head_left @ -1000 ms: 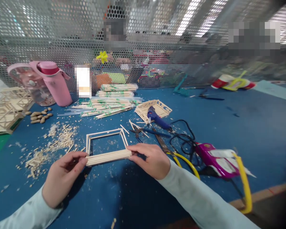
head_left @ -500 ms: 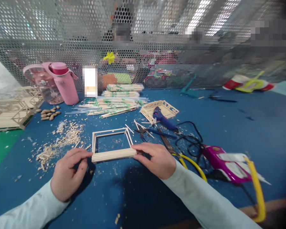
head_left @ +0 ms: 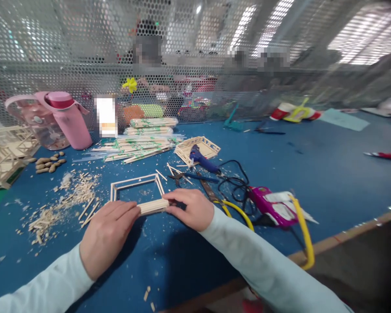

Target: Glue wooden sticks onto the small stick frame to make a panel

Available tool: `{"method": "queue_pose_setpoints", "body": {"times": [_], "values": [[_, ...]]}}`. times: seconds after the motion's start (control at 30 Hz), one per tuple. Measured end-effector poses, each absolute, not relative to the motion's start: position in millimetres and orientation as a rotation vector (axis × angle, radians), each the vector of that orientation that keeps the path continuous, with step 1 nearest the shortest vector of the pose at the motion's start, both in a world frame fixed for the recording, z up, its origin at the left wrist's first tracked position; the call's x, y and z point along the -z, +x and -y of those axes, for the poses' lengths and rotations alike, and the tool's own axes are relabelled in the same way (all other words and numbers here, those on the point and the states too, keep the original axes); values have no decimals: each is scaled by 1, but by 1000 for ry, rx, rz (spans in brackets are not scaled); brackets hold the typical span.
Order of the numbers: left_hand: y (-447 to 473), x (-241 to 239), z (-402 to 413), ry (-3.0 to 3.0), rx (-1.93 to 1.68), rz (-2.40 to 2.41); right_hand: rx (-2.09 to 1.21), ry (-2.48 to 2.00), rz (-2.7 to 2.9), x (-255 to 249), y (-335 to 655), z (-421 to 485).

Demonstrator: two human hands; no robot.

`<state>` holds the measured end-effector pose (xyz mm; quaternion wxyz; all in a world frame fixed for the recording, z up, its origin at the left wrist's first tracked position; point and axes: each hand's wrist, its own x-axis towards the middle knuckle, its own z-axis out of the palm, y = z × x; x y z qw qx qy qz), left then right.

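blue tabletop [head_left: 313, 174] runs back to a perforated metal screen [head_left: 195, 48], and a pink bottle [head_left: 73, 126] stands toward the far left. the left hand [head_left: 106, 237] and the right hand [head_left: 192, 208] are at the near side of a pale stick frame [head_left: 135, 178], where a row of pale sticks [head_left: 152, 207] runs. the right pinches the row's right end between thumb and fingers; the left curls its fingers over the other end, thumb hidden, so whether it grips cannot be told. a blue glue gun [head_left: 204, 162] lies beyond the frame to the right, and wood scraps [head_left: 81, 189] litter the frame's left.
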<state>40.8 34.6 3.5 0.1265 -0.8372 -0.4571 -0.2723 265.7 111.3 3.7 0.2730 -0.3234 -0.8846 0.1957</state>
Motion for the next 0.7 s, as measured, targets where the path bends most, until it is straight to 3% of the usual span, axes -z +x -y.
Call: {"method": "queue_pose_setpoints", "body": {"times": [0.17,0.4,0.6,0.7], "values": [[37,0,-33,-2425,789,1281,-706,-984,2228,-2,271,-118],[40,0,-35,-2384,816,1252,-469,-915,2187,-14,273,-120],[42,1,-34,-2404,846,1314,54,-1831,2114,-30,301,-176],[44,-1,-36,-2463,903,1431,12,-2060,2144,-28,311,-205]]}}
